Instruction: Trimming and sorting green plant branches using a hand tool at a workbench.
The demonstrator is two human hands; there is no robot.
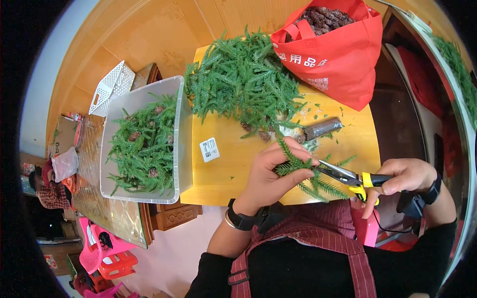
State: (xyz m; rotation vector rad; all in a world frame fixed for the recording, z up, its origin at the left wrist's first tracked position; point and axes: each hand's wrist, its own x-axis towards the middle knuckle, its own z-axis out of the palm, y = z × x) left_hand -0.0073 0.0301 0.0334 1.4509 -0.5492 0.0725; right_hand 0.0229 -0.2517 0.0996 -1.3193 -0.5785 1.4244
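Pinching a green artificial pine sprig (pixel 322 186) between thumb and fingers, the left hand (pixel 282 166) holds it over the near edge of the yellow wooden table (pixel 213 181). The right hand (pixel 406 175) grasps a pair of metal pliers (pixel 354 180) with yellow-and-black handles, thumb along the upper one, their nose pointing left into the sprig right by the left fingertips.

Working this well, I judge, calls for a firm pinch just behind the spot being gripped, with the fingertips kept clear of the jaws. The pliers should meet the stem squarely and be squeezed evenly, so that the soft needles are not trapped and the stem does not twist.

What lies between the jaws is hard to make out: needles and left fingertips crowd that spot, so how far they are closed stays unclear. The lower handle is partly covered by the right hand. Behind the left hand, some pale scraps are half hidden beside a dark cylinder wrapped in clear plastic (pixel 323 128), whose contents I can't identify. The heaped green sprigs (pixel 238 74) hide what lies beneath them, and the red fabric bag (pixel 343 69) shows only the topmost brown pine cones (pixel 323 21) it holds.
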